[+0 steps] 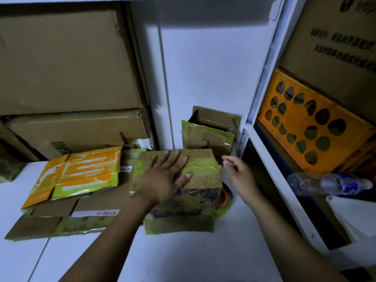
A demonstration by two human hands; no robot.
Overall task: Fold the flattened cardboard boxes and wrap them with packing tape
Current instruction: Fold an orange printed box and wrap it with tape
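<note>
A folded cardboard box [201,180] with greenish tape across its top stands on the white floor at the middle. My left hand [164,176] lies flat on its top with fingers spread. To the right of the box, my right hand [240,176] hovers with loosely curled fingers and holds nothing. A roll of packing tape [225,202] lies on the floor against the box's right side, partly hidden by it. Flattened boxes [81,212] lie stacked to the left, an orange and green one [81,171] on top.
Large cartons [67,64] are stacked at the back left. Two taped boxes [207,137] stand behind the middle box. On the right, a white shelf frame [262,151] holds an orange crate [313,127] and a plastic water bottle [329,184].
</note>
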